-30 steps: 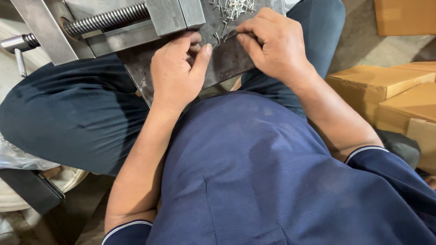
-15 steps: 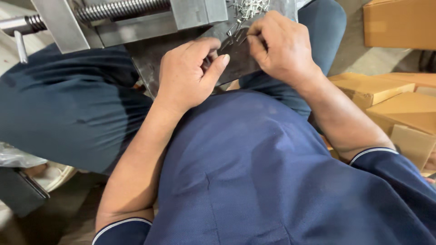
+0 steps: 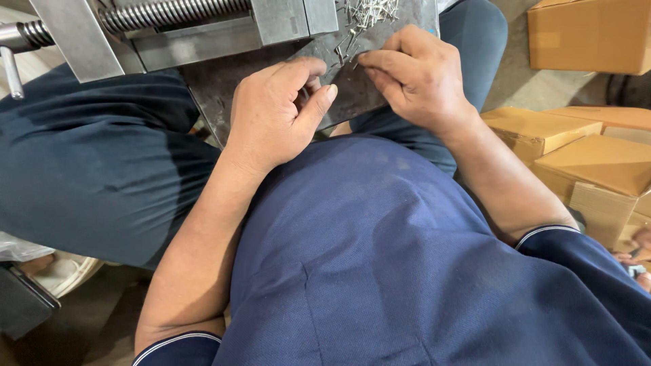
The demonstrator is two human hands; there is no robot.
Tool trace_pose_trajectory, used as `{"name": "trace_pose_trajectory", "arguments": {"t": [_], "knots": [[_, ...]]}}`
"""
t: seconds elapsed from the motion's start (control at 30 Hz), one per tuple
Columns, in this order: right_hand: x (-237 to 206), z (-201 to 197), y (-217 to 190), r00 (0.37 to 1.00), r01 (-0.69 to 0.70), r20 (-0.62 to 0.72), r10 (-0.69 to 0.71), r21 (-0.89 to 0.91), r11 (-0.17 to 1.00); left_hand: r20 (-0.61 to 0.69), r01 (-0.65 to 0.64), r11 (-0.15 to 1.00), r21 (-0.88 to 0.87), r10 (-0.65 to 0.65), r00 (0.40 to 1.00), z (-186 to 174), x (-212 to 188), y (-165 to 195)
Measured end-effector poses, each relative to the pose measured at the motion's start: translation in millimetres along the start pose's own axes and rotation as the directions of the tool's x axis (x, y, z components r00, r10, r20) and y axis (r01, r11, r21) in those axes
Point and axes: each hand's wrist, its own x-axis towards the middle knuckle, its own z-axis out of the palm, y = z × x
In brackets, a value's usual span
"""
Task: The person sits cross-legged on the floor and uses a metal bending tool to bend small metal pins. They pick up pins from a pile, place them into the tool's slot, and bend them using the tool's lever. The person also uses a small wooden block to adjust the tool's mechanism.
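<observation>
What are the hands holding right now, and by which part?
Cannot tell: both the left hand and right hand pinch fingertips over small metal pins; any held pin is hidden.

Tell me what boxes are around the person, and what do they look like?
Closed brown cardboard box: top right, on the floor, rectangular, plain.
Stack of tan cardboard boxes: right side, beside the person's right arm, flat-topped, overlapping.
No labels, signs or screens show.

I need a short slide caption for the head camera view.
Seated person's left hand and right hand pick small metal pins on a steel plate beside a vise.
</observation>
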Motion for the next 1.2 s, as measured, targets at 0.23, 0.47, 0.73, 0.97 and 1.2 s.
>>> {"name": "trace_pose_trajectory", "arguments": {"t": [0.23,0.47,0.73,0.97,1.2], "knots": [[13.2,-5.1,-4.1,0.999,-0.012,0.04,0.013,-0.045,0.999,-0.011,-0.021,1.0,0.013,0.021,1.0,0.2,0.8,3.4],[16.2,-8.0,-9.2,0.996,0.004,0.087,0.001,-0.061,0.998,-0.009,-0.022,0.999,0.032,0.022,1.0,0.8,-0.6,5.3],[11.2,-7.3,-10.7,0.987,-0.157,0.061,0.15,0.14,0.978,0.001,0.003,1.0,0.018,-0.003,1.0,1.1,-2.2,4.1],[13.2,-2.8,-6.7,0.997,-0.061,0.049,0.059,0.025,0.998,-0.016,-0.022,0.999,0.037,0.023,1.0,0.7,-1.4,5.1],[7.4,1.0,-18.5,0.893,-0.449,0.331,0.305,0.602,0.661,-0.027,-0.086,0.996,0.029,0.087,0.996,0.0,-5.5,4.8]]}}
